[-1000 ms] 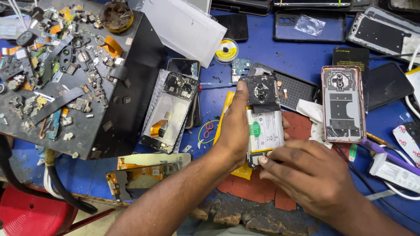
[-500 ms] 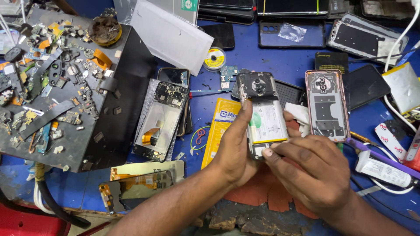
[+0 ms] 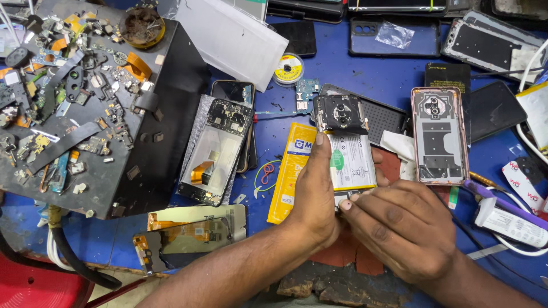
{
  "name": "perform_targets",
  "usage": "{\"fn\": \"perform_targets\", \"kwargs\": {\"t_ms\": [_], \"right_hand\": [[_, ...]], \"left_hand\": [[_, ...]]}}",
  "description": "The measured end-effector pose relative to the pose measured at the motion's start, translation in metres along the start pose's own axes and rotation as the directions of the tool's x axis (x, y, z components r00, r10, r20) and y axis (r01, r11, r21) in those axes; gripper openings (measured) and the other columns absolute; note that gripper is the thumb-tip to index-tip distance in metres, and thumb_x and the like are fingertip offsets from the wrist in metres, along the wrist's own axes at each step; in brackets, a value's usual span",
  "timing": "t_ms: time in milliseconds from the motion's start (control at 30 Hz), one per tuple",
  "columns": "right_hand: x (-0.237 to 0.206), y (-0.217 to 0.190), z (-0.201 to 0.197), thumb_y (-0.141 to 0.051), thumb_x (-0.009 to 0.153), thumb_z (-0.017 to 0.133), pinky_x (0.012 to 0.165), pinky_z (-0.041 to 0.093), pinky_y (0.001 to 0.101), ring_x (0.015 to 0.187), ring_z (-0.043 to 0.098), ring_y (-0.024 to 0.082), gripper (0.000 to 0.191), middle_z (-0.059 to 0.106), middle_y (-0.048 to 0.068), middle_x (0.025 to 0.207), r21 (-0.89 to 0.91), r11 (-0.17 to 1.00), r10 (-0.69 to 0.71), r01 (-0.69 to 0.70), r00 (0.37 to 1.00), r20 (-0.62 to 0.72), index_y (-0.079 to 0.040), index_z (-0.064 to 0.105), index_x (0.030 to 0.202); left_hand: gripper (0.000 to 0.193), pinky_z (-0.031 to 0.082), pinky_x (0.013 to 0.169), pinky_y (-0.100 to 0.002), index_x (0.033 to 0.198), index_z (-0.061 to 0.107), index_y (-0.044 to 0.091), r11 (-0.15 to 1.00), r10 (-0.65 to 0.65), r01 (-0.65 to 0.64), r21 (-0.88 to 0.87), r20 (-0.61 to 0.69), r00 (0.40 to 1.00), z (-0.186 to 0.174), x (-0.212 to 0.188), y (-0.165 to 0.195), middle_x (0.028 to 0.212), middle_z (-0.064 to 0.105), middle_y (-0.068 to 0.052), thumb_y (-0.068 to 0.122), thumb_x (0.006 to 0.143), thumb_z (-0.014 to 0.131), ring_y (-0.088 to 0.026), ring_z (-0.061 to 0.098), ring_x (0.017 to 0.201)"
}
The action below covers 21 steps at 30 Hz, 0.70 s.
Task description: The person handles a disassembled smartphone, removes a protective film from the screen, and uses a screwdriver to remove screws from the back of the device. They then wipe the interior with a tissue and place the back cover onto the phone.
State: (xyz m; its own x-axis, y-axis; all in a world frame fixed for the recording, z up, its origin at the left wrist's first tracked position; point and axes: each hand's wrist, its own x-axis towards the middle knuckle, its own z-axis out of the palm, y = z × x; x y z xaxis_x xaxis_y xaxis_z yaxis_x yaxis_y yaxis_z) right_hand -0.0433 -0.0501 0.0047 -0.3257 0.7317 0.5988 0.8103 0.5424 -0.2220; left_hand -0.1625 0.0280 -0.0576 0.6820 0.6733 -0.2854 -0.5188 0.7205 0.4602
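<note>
An opened phone (image 3: 345,151) stands tilted up above the middle of the blue desk (image 3: 394,74), its back cover off. A flat white battery with a green mark fills its lower part, and a black plastic camera shield with round holes caps the far end. The left hand (image 3: 313,199) wraps the phone's left edge in a closed grip, thumb laid flat along the battery's side. The right hand (image 3: 399,225) meets the phone's near end from the right, fingertips (image 3: 345,204) pinched on the bottom edge.

Just left of the phone lies a long yellow pack (image 3: 291,171), glossy and rectangular, partly under the left hand. Farther left a second stripped phone (image 3: 217,151) lies flat, a bare metal frame with an orange flex ribbon and a dark circuit board at its far end. Near it, at the desk's near edge, rests a cracked screen (image 3: 188,236) with a brownish sheen.

To the right lies a pink-rimmed frame (image 3: 439,134), grey inside with black tape patches. A black mat (image 3: 171,114) covers the left of the desk, strewn with small screws, flex strips and metal shields. A small solder spool (image 3: 288,68) sits far of centre beside a white sheet (image 3: 234,37). Rust-red pads (image 3: 342,251) lie beneath the hands.
</note>
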Motion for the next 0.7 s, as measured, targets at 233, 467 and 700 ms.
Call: {"fn": "perform_targets", "kwargs": {"t_ms": [233, 467, 700], "right_hand": [[-0.001, -0.002, 0.000, -0.011, 0.081, 0.080, 0.083, 0.052, 0.0403, 0.094, 0.071, 0.023, 0.024, 0.072, 0.007, 0.099, -0.046, 0.999, -0.004, 0.004, 1.000, 0.006, -0.003, 0.074, 0.103], [-0.012, 0.003, -0.007, -0.015, 0.081, 0.081, 0.088, 0.048, 0.0402, 0.095, 0.072, 0.019, 0.023, 0.073, 0.003, 0.104, -0.072, 0.997, 0.005, -0.008, 0.999, -0.038, -0.006, 0.071, 0.099], [-0.032, 0.010, 0.006, -0.014, 0.076, 0.095, 0.102, 0.051, 0.0440, 0.101, 0.073, 0.021, 0.060, 0.071, 0.008, 0.106, -0.005, 0.984, 0.170, -0.179, 0.946, -0.276, -0.015, 0.042, 0.104]], "left_hand": [[0.075, 0.059, 0.074, -0.033, 0.112, 0.065, -0.002, 0.999, 0.026, -0.025, -0.019, 0.027, 0.999, 0.003, -0.003, 0.003, 0.088, 0.070, -0.015, 0.061, 0.114, 0.023, -0.022, 0.070, 0.079], [0.050, 0.060, 0.088, -0.042, 0.126, 0.057, -0.005, 0.996, 0.088, -0.084, -0.028, 0.157, 0.984, 0.014, -0.007, 0.014, 0.101, 0.070, -0.020, 0.042, 0.110, 0.052, -0.029, 0.071, 0.096], [0.074, 0.051, 0.113, -0.049, 0.147, 0.042, -0.006, 0.996, 0.076, -0.060, -0.069, 0.258, 0.963, 0.027, -0.016, 0.026, 0.138, 0.058, -0.020, 0.001, 0.076, 0.064, -0.034, 0.060, 0.131]]}}
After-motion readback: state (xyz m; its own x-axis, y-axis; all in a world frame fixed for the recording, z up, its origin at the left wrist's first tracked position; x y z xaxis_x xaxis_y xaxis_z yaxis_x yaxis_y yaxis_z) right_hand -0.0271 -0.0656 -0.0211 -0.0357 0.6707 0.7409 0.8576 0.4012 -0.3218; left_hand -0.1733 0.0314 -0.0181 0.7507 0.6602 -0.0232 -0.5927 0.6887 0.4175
